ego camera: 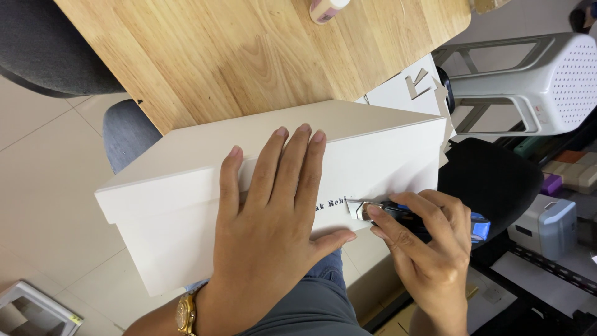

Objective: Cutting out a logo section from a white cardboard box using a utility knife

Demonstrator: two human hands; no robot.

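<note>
I've got one big package in front of me: a long off-white cardboard box, lying on its side, its far end on the wooden tabletop and its near end hanging over my lap. Dark printed lettering runs along its near face, partly under my left hand, which lies flat on it. My right hand meets that face just right of the print. Top edge, on the tabletop: a small pale pink-and-white bottle with a label, mostly cut off.
</note>
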